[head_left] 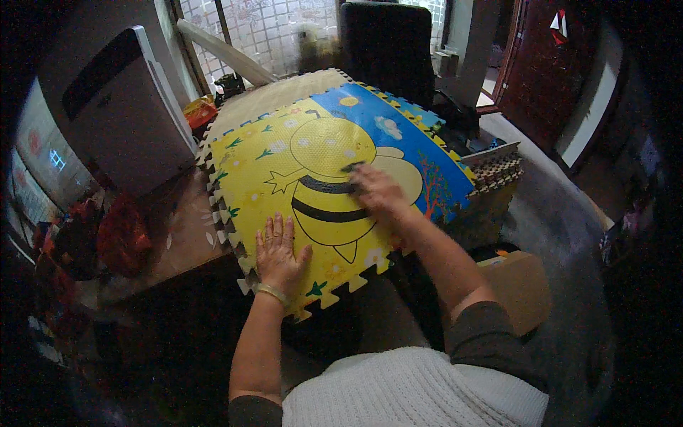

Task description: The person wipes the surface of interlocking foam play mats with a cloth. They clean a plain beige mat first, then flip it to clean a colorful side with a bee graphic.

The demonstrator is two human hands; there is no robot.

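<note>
A foam puzzle mat (pixel 261 187) with a bee printed on yellow and a blue strip of sky lies before me, on top of other foam mats with toothed edges. My left hand (pixel 278 251) rests flat on the mat's near left part, fingers apart, with a pale bangle at the wrist. Beside the bee's upper stripe, my right hand (pixel 376 189) is blurred and low over the mat. Its fingers are on a small dark object (pixel 352 167), whose kind I cannot tell; most of it is hidden under the hand.
The mats lie on a brown table (pixel 181 256). A black office chair (pixel 387 48) stands behind them. On the right are a stack of foam mats (pixel 493 169) and a cardboard box (pixel 515 285). Red bags (pixel 124 229) lie at left, near a large upright panel (pixel 133 107).
</note>
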